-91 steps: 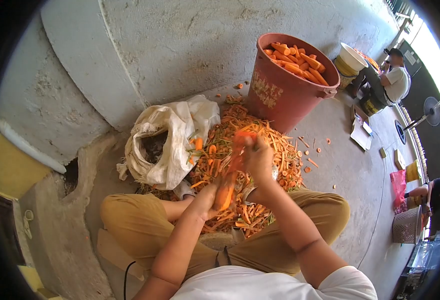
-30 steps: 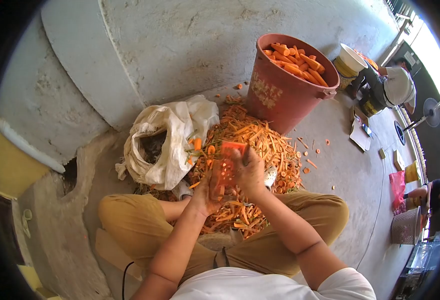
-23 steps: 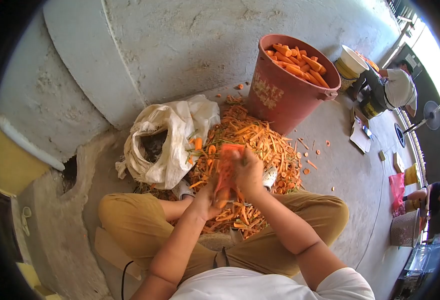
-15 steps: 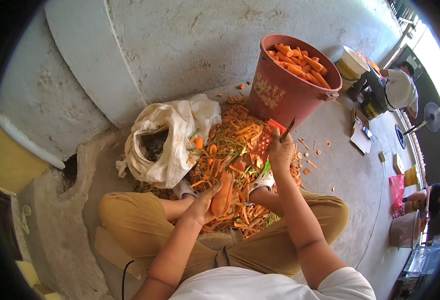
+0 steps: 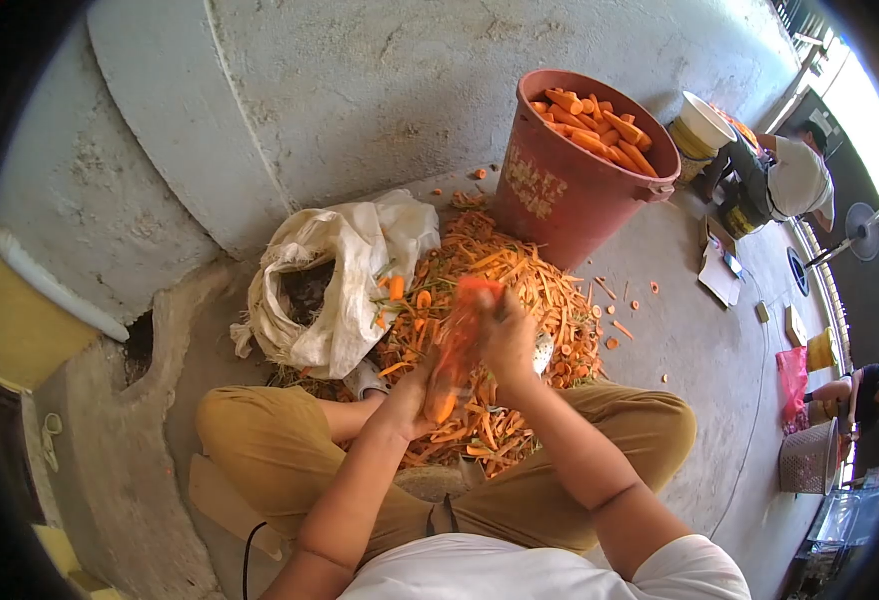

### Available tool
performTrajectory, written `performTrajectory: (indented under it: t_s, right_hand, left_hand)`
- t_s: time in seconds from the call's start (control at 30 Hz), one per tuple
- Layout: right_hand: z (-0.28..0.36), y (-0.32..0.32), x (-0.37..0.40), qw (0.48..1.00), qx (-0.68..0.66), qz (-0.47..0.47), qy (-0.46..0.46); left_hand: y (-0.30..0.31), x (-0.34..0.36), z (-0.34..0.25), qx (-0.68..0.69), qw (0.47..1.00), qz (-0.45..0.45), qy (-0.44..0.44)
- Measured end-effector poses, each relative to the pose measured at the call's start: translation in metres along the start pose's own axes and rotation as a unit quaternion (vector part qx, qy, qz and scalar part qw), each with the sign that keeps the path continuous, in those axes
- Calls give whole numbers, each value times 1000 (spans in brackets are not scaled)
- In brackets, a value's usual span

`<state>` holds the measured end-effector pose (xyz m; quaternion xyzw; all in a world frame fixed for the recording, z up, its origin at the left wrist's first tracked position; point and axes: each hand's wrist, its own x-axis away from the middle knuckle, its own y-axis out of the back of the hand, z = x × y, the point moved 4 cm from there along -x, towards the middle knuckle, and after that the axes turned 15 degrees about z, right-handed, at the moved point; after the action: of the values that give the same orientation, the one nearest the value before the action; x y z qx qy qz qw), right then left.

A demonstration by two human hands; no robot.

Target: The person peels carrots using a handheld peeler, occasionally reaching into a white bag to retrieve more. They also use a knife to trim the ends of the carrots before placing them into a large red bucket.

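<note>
**A:** State the change at the hands.

**B:** The view half a second back shows the right hand (image 5: 512,338) lifted clear, out past the carrot (image 5: 452,365). It now lies against the carrot again. Its fingers are closed on the peeler (image 5: 481,291), which is motion-blurred. Judgement: one peeling pass is finished and another is running on the same carrot.

**A:** And the left hand?

**B:** The left hand (image 5: 407,398) keeps its place. Its fingers curl tight round the carrot's lower end, and no gap shows.

**A:** Orientation of the carrot?

**B:** The long axis runs from the left fingers up and away from the body, leaning slightly right, to the right fingers. The near end sits in the left palm. The far end points at the peel pile (image 5: 535,285). The blur hides which end is the tip.

**A:** What lies beyond the fingers?

**B:** Just past the right fingertips is the peel pile. Left of the left fingers is the white sack (image 5: 345,260). Farthest is the red bucket (image 5: 560,185), filled with peeled carrots (image 5: 590,120).
</note>
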<state>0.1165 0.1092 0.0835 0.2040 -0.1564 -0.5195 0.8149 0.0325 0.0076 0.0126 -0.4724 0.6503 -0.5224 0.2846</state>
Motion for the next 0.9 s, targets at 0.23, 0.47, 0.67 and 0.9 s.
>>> performTrajectory:
  t_s: [0.23,0.47,0.67,0.9]
  right_hand:
    - [-11,60,-26,990,-75,-119,-2]
    - [-4,-10,7,987,-139,61,58]
    - [1,-15,12,998,-33,52,29]
    - [-40,73,-37,982,-115,-149,21]
  left_hand:
    - [-16,9,6,36,999,-17,-4]
    - [-7,-1,-7,-2,996,-29,-80]
    - [-10,6,-2,-66,993,-95,-14]
    - [-13,21,6,-99,991,79,47]
